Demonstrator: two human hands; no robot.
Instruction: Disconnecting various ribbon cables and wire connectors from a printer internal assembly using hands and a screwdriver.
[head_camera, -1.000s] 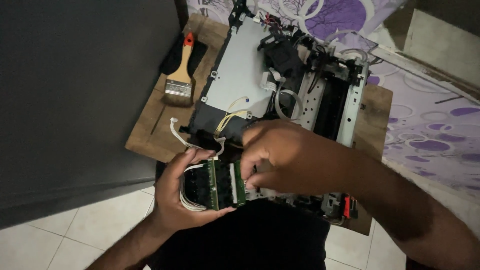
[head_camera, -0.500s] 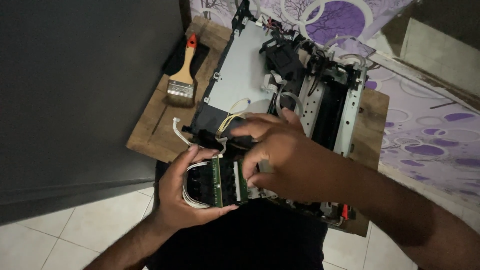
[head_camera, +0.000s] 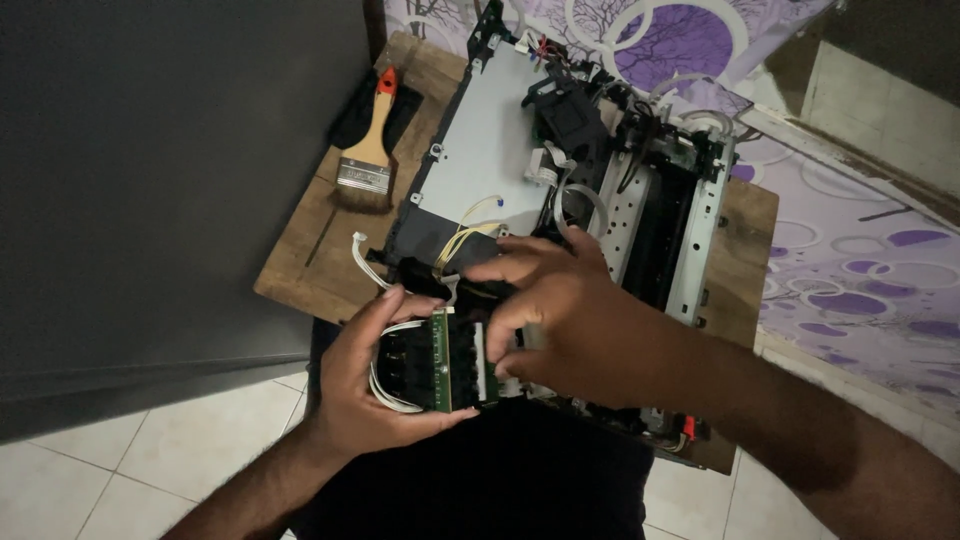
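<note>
The left hand (head_camera: 365, 385) cups a green circuit board (head_camera: 455, 362) from below, fingers curled around its near edge, with white cables (head_camera: 385, 392) looping under the palm. The right hand (head_camera: 560, 320) pinches the board's far edge between thumb and fingers. The board sits at the front of an opened printer (head_camera: 560, 190) on a wooden table (head_camera: 310, 260). A paintbrush (head_camera: 368, 150) lies near the table's left edge.

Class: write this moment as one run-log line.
left hand: holds green circuit board | right hand: fingers on board | opened printer, paintbrush on wooden table
</note>
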